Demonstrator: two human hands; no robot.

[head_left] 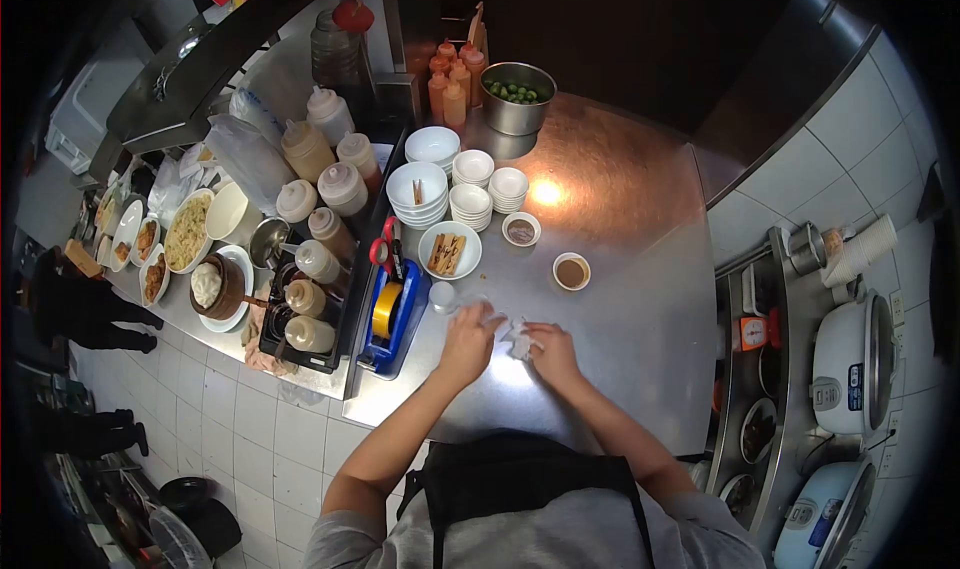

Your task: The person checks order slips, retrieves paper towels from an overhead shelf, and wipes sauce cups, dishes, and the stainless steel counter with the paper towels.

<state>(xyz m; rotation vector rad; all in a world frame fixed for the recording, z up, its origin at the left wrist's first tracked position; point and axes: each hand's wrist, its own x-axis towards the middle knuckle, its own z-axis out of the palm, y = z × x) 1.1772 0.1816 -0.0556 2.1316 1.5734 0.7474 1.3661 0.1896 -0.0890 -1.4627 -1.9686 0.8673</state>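
Note:
My left hand (468, 347) is over the steel counter with its fingers drawn together. What they hold, if anything, is hard to make out; a faint clear plastic shape shows just beyond the fingertips. My right hand (552, 353) pinches a crumpled, translucent whitish piece of plastic (519, 339), which lies between the two hands. Close to my left fingers stands a small white round container (442, 297). Farther off are a small cup of brown sauce (571, 271), another small bowl with brown contents (520, 230) and a white bowl of brown sticks (449, 251).
Left of my hands sit a blue tape dispenser (393, 319), red-handled scissors (385, 246) and a black rack of squeeze bottles (310, 334). Stacked white bowls (417, 197) and a pot of green fruit (517, 109) stand behind. Rice cookers (850, 364) are at right.

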